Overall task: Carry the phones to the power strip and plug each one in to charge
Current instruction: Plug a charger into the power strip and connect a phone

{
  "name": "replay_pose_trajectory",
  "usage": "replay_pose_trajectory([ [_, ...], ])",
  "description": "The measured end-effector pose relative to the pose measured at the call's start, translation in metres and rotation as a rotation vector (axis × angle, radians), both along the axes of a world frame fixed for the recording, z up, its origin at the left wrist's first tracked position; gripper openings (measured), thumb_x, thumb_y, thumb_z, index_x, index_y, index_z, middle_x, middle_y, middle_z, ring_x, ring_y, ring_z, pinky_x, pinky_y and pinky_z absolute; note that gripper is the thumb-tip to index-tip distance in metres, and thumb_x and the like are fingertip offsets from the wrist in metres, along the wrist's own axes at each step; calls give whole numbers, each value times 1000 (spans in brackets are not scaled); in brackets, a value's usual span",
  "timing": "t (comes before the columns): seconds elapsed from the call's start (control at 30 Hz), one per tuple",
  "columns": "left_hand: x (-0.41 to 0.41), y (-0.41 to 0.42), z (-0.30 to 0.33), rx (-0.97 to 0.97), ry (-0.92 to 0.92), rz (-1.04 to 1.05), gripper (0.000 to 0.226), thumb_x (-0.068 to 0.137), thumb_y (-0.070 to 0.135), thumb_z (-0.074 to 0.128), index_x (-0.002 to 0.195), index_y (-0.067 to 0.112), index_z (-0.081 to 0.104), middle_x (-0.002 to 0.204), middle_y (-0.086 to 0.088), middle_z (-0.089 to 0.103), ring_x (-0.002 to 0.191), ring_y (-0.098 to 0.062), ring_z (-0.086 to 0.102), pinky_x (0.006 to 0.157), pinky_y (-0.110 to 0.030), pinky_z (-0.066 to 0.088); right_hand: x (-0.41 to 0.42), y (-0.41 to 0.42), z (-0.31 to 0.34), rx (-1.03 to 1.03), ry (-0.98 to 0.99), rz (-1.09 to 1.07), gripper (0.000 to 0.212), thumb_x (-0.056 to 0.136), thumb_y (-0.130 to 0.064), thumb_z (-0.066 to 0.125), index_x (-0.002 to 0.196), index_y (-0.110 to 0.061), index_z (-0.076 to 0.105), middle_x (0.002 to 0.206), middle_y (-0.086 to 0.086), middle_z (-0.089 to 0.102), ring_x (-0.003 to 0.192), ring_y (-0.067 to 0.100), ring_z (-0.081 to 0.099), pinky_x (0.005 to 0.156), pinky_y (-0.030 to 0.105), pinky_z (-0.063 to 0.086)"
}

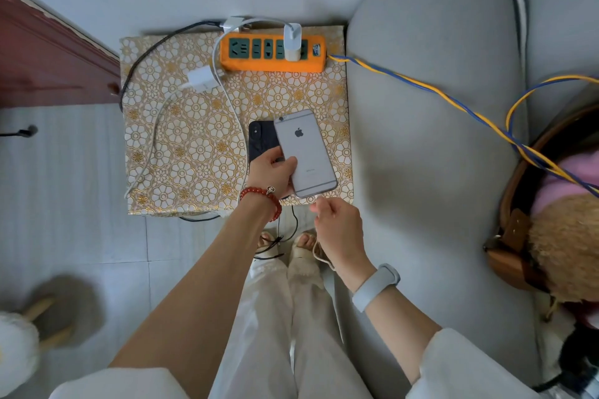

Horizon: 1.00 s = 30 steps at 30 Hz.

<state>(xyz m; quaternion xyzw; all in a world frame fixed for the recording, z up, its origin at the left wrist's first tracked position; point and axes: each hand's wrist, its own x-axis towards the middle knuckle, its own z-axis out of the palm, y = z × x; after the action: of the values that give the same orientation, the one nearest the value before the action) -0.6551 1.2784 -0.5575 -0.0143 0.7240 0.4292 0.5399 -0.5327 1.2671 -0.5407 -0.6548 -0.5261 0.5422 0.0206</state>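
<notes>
Over the gold floral worktop (pixel 181 146), the left hand (pixel 270 172) had a silver phone (pixel 306 152) pinched along its side edge, back facing up and the bottom end tilted toward the person. I'd guess it was held that way so the charging port pointed straight at the other hand. A black phone (pixel 259 139) sat right under it; I couldn't tell whether it was gripped too or just lying on the cloth. The right hand (pixel 337 227) had its fingers (pixel 319 206) closed tight around the tip of a white cable (pixel 227 97), right up against the silver phone's bottom edge. Whether the plug was already seated was hidden by the fingertips.

That cable looked like it ran back to the white charger (pixel 292 42) sitting in the orange power strip (pixel 272 53) at the far edge of the worktop, so power was likely sorted for this one. A second white adapter (pixel 202 78) lay loose beside the strip, not plugged in, probably meant for the black phone. Both phones were well short of the strip but within cable reach.
</notes>
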Motion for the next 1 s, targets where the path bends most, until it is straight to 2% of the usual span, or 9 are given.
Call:
replay_pose_trajectory([
  [0.1,5,1,-10,-17,-1,-11,22,88,1,46,107,8,55,95,-13,61,89,-29,61,73,-39,52,9,17,3,80,-170,338,33,91,-25,37,74,-6,58,76,11,67,76,32,59,68,36,47],
  [0.17,10,2,-19,-37,43,-71,21,86,1,48,101,13,56,89,-11,62,86,-29,62,76,-41,54,17,31,7,341,-330,579,29,91,-22,39,76,-8,60,78,11,66,74,30,56,66,33,40],
  [0.27,21,8,-29,-65,70,-154,21,85,4,50,102,14,56,76,-4,63,73,-21,62,79,-42,54,33,51,10,736,-423,732,12,81,-12,55,83,-7,66,88,11,68,88,31,61,78,37,46],
  [0.33,31,13,-34,-91,76,-186,19,84,5,49,101,14,55,80,-7,65,76,-25,63,81,-44,54,46,62,6,867,-450,825,15,74,-9,59,87,-8,67,98,11,69,100,30,62,92,41,46],
  [0.53,45,25,-44,-147,309,-386,35,85,5,44,119,8,52,119,-18,55,91,-25,53,80,-31,46,64,68,-2,919,-533,1042,18,70,-11,59,86,-12,69,119,9,65,117,24,57,108,39,34],
  [0.63,49,28,-43,-224,350,-560,41,84,9,47,125,5,44,126,-20,38,92,-24,44,94,-34,42,63,68,-2,930,-523,1023,15,71,-11,59,83,-12,68,119,10,65,117,25,56,107,38,25],
  [0.8,44,26,-36,-274,346,-716,45,84,18,47,127,10,41,128,-21,40,119,-37,38,104,-45,35,62,68,-1,921,-542,1014,16,71,-11,56,81,-12,68,119,9,65,117,25,56,107,37,25],
  [0.9,33,12,-25,-237,375,-658,45,86,17,46,130,12,40,134,-18,35,123,-36,36,106,-44,33,56,65,1,862,-563,992,16,71,-12,58,83,-11,68,118,10,65,118,27,55,108,41,23],
  [1.0,5,-3,-16,-205,499,-516,39,86,13,46,124,7,48,129,-21,43,110,-37,49,99,-45,43,40,59,4,761,-578,971,19,67,-15,67,86,-11,69,111,11,67,113,29,58,107,52,31],
])
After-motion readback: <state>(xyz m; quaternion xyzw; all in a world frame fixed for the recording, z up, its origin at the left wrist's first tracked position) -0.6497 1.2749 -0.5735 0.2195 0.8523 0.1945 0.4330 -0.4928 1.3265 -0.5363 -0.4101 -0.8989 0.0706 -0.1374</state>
